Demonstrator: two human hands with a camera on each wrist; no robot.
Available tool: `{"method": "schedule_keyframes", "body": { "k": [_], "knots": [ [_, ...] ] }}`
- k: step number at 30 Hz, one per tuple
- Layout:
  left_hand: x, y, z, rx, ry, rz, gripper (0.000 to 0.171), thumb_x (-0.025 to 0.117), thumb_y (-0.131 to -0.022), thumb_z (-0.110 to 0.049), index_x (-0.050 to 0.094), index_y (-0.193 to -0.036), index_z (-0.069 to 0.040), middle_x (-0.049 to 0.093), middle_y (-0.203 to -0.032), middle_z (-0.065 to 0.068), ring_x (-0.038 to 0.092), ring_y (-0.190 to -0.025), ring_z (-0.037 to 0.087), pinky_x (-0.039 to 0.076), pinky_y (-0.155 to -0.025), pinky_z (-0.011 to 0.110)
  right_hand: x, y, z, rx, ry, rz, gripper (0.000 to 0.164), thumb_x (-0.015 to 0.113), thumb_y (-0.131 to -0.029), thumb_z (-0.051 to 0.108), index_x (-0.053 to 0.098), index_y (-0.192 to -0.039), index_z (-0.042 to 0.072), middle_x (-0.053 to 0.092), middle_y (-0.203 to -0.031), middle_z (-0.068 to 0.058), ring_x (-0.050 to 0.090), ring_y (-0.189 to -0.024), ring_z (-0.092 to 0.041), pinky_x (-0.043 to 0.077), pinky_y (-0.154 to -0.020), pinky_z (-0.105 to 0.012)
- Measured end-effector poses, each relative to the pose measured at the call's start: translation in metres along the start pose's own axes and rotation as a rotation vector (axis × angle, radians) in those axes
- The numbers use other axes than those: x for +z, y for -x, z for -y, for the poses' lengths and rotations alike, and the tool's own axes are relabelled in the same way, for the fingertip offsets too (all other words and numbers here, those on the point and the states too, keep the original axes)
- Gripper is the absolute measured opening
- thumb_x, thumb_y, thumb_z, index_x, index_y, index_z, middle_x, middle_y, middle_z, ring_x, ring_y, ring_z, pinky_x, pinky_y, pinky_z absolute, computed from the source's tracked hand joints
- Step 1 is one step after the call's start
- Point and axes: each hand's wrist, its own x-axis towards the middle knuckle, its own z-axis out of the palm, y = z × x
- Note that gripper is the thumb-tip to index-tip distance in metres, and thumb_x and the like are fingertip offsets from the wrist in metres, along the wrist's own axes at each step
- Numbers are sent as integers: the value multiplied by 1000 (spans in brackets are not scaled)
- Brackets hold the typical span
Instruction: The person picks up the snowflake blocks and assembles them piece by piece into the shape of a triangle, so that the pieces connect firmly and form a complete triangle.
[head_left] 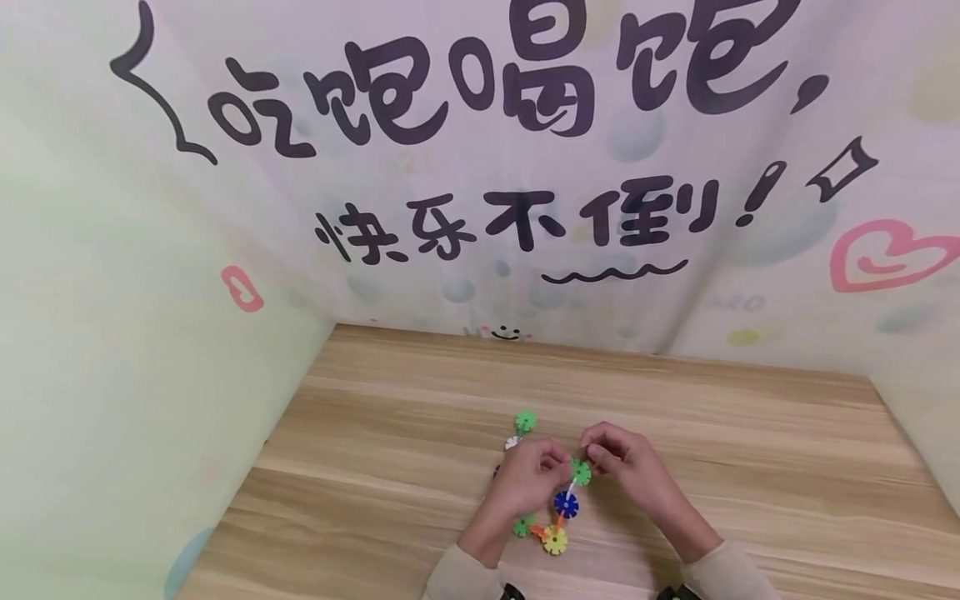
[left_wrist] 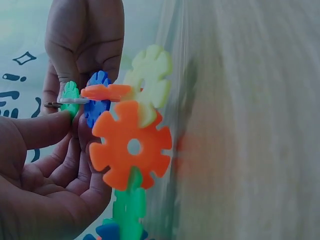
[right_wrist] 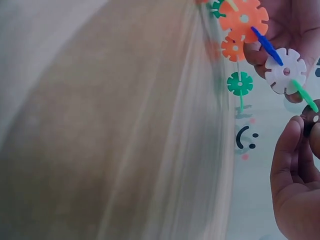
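Note:
A chain of notched plastic discs runs between and under both hands. My left hand (head_left: 528, 477) pinches a green disc (head_left: 581, 473) near the chain's end with thumb and fingers. At that end my right hand (head_left: 633, 468) pinches a dark brown disc (right_wrist: 308, 114), which is joined to the green one. A white disc (right_wrist: 278, 76), a blue disc (head_left: 566, 505), an orange disc (left_wrist: 112, 160) and a yellow disc (head_left: 555, 541) follow along the chain. Part of the chain is hidden behind my left hand in the head view.
The chain's other end, with a green disc (head_left: 525, 421) and a white disc (head_left: 512, 442), lies beyond my left hand. Beneath is a wood-grain table (head_left: 360, 467). A printed cloth wall (head_left: 480, 300) borders its back, and pale walls stand at the sides.

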Motion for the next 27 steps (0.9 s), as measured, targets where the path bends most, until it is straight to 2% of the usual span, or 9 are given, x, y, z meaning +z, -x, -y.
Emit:
{"method": "schedule_keyframes", "body": {
  "k": [6,9,12,16,21,27],
  "knots": [
    [0,2,2,-8,-15,-6,4,69,-94,-13,71,-91,-11,65,-77,-7,62,-70,8,53,-64,25,7,7,-2,-83,115,-83,19,60,-96,-4,69,-95,13,68,-88,0,64,-76,-16,58,-67,-30],
    [1,1,3,-11,-9,-6,5,69,-95,-13,71,-91,-11,65,-77,-7,62,-70,7,53,-64,25,8,9,-5,-87,134,-115,20,60,-96,-4,70,-98,13,69,-89,0,65,-77,-15,58,-67,-29],
    [2,0,4,-2,10,-10,6,67,-96,-13,70,-92,-10,65,-79,-6,62,-72,7,53,-66,25,8,9,-10,-30,137,-141,18,61,-98,0,69,-109,11,71,-93,-1,67,-78,-15,58,-68,-30],
    [4,-2,5,-7,37,-36,6,65,-97,-15,69,-96,-10,65,-81,-5,62,-74,8,53,-66,25,10,10,-13,105,21,-142,21,60,-100,8,62,-121,5,72,-98,-9,69,-80,-21,59,-69,-32],
    [4,-4,6,-16,50,-61,6,65,-97,-13,69,-98,-9,65,-80,-4,63,-73,9,53,-65,25,13,13,-12,227,-148,-126,24,60,-101,17,60,-115,-2,69,-93,-18,69,-79,-28,60,-69,-34],
    [3,-3,7,-17,53,-63,5,64,-97,-12,68,-98,-9,65,-81,-4,64,-73,9,53,-65,24,13,17,-11,257,-167,-98,29,61,-101,22,60,-111,-5,66,-91,-19,67,-79,-27,60,-68,-34]
  ]
}}
